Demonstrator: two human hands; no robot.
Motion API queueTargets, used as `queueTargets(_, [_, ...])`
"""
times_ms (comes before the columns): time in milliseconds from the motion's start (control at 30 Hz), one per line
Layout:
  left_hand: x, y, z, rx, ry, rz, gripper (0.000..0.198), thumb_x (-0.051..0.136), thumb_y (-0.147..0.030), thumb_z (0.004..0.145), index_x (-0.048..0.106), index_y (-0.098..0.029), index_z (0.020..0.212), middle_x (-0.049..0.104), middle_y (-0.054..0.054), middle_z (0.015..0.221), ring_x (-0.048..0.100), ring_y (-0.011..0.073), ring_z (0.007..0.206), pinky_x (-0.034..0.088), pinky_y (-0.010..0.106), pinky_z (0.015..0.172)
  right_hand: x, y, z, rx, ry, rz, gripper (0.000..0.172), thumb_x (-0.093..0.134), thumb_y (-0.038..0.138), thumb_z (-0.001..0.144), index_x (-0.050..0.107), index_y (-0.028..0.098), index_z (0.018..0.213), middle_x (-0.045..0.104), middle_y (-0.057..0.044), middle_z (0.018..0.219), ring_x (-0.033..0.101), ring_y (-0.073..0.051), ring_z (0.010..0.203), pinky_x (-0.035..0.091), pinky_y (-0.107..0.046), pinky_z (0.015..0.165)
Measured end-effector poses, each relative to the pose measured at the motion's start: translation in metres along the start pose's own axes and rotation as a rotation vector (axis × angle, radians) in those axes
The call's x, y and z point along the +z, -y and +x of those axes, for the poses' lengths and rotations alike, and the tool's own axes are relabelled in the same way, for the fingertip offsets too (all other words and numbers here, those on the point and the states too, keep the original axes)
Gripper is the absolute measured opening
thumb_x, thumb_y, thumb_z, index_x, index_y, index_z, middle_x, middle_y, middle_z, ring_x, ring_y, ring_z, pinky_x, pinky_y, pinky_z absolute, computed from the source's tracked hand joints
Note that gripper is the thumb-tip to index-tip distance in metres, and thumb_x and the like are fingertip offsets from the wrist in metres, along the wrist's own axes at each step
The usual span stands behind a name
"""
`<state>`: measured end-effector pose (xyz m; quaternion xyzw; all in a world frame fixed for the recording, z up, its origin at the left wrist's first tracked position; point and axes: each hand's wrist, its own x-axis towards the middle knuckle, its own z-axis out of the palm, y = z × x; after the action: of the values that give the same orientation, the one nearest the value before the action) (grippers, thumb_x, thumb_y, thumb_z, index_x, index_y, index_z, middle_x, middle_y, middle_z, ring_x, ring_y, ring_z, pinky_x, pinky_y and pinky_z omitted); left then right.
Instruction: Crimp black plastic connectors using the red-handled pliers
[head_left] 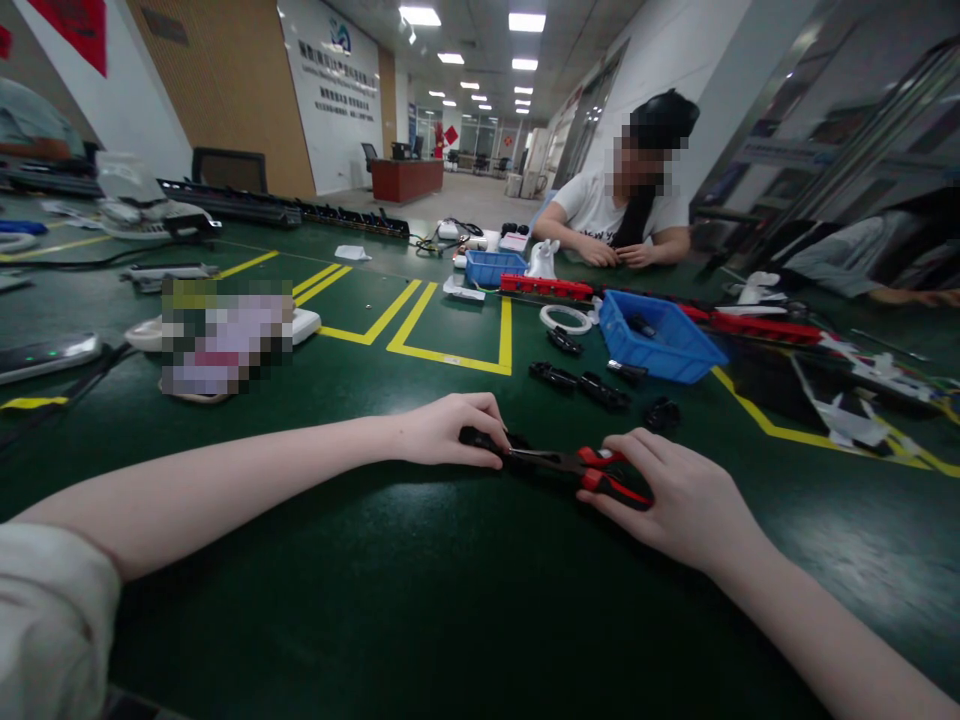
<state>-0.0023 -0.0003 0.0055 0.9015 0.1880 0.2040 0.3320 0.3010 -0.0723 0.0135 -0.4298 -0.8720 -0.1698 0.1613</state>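
Observation:
Near the middle of the green table, my left hand (pixel 457 430) pinches a small black part (pixel 480 438), partly covered by the fingers. My right hand (pixel 675 490) is closed round the red and black handles of long-nose pliers (pixel 592 472). The pliers point left, and their jaws meet the black part at my left fingertips. Whether the jaws grip it I cannot tell. Just beyond the pliers lie several similar black parts (pixel 604 391), with another black piece (pixel 662 414) nearest my right hand.
A blue bin (pixel 660 340) holds dark parts, beside a white ring of tape (pixel 565 320). Red strips (pixel 547 287) run across behind. At left lie a blurred phone (pixel 225 345) and a cable. A person (pixel 619 205) sits across the table; another sleeve shows at right.

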Motion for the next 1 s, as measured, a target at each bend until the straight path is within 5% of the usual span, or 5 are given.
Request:
queueTargets(467, [0.0023, 0.0026, -0.0011, 0.028, -0.026, 0.006, 0.019, 0.073, -0.024, 0.085, 0.073, -0.017, 0.103, 0.059, 0.007, 0.107, 0.061, 0.0188, 0.099, 0.05, 0.034, 0.087, -0.0039, 0.001, 0.0015, -0.033, -0.048, -0.056, 0.049, 0.054, 0.061, 0.087, 0.059, 0.015, 0.099, 0.067, -0.01, 0.087, 0.065, -0.021, 0.071, 0.048, -0.032, 0.058])
queueTargets(1000, [0.0009, 0.0013, -0.0006, 0.007, -0.014, -0.012, 0.018, 0.072, -0.024, 0.085, 0.074, -0.018, 0.102, 0.059, 0.007, 0.105, 0.06, 0.0189, 0.098, 0.05, 0.035, 0.088, -0.0075, 0.0025, 0.0025, 0.057, 0.049, 0.046, 0.044, 0.057, 0.06, 0.084, 0.061, 0.019, 0.098, 0.069, -0.008, 0.09, 0.066, -0.021, 0.07, 0.047, -0.032, 0.059])
